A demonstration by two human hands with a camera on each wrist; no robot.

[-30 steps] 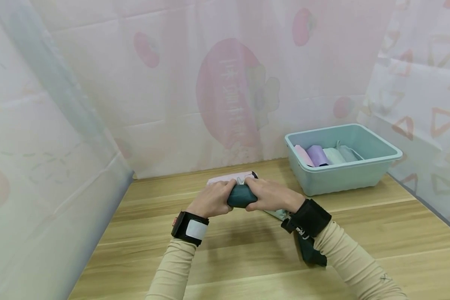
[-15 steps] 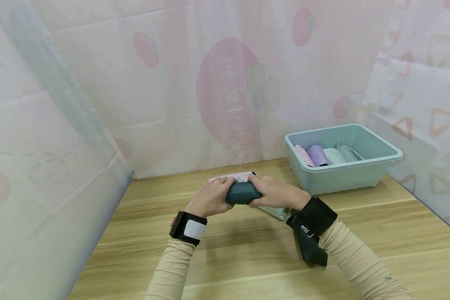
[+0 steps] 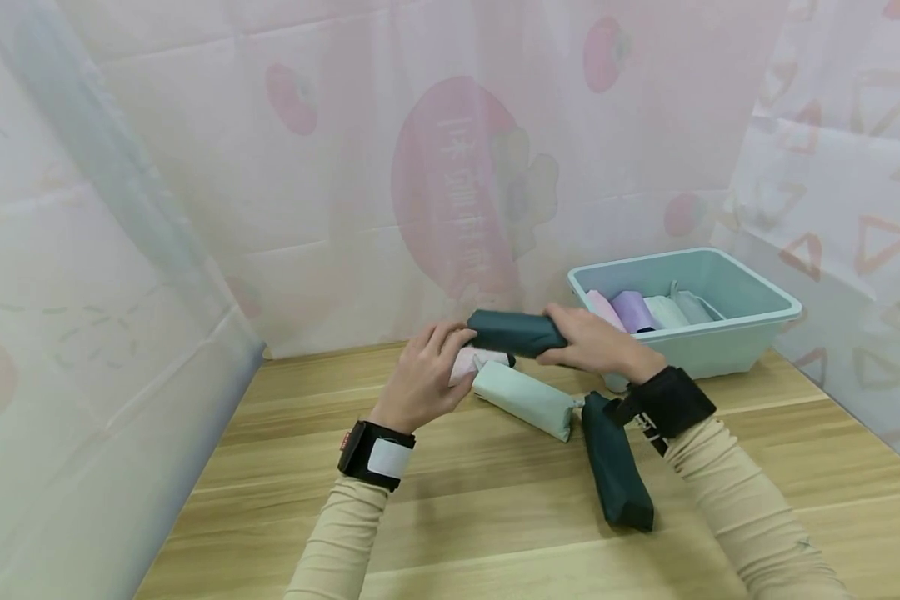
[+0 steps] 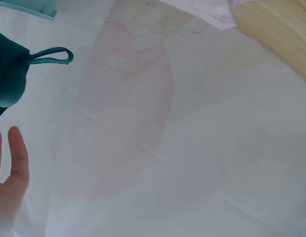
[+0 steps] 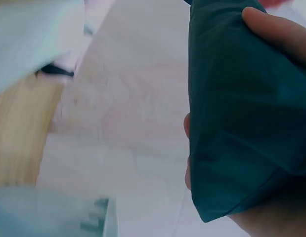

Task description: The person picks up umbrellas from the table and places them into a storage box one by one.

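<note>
My right hand (image 3: 579, 339) grips a dark green fabric pouch (image 3: 516, 332) and holds it level above the wooden table (image 3: 450, 508), left of the bin. In the right wrist view the pouch (image 5: 237, 113) fills the frame with fingers (image 5: 276, 29) curled round it. My left hand (image 3: 438, 357) hovers at the pouch's left end with relaxed fingers. In the left wrist view its straight fingers (image 4: 17, 160) stand apart from the pouch end (image 4: 9, 81) and its loop (image 4: 51, 55).
On the table lie a mint pouch (image 3: 522, 399), a second dark green pouch (image 3: 615, 471) and a pink one (image 3: 471, 363) half hidden by my left hand. A light blue bin (image 3: 720, 354) at the right holds several rolled pouches. Printed curtains enclose three sides.
Both hands pressed the dark pouch on the table; now it is lifted up and to the right in my right hand, and my left hand has let go.
</note>
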